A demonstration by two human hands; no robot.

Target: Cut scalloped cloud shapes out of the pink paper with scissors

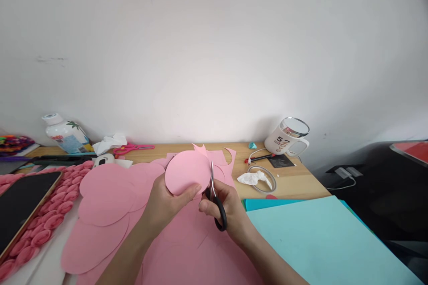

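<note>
My left hand pinches a pink paper circle, thumb on its face and the other fingers behind it. In my right hand are black-handled scissors, blades pointing up along the circle's right edge. A thin pointed paper offcut sticks up behind the circle's top. Beneath both hands lie pink paper sheets. Several cut pink circles overlap in a pile to the left. Another curved paper scrap rests beyond my right hand.
Left are a phone on a pink textured mat, a white bottle and pink scissors. Right are a mug, a tape ring, a crumpled tissue, a red-black pen and light-blue paper. A wall stands behind.
</note>
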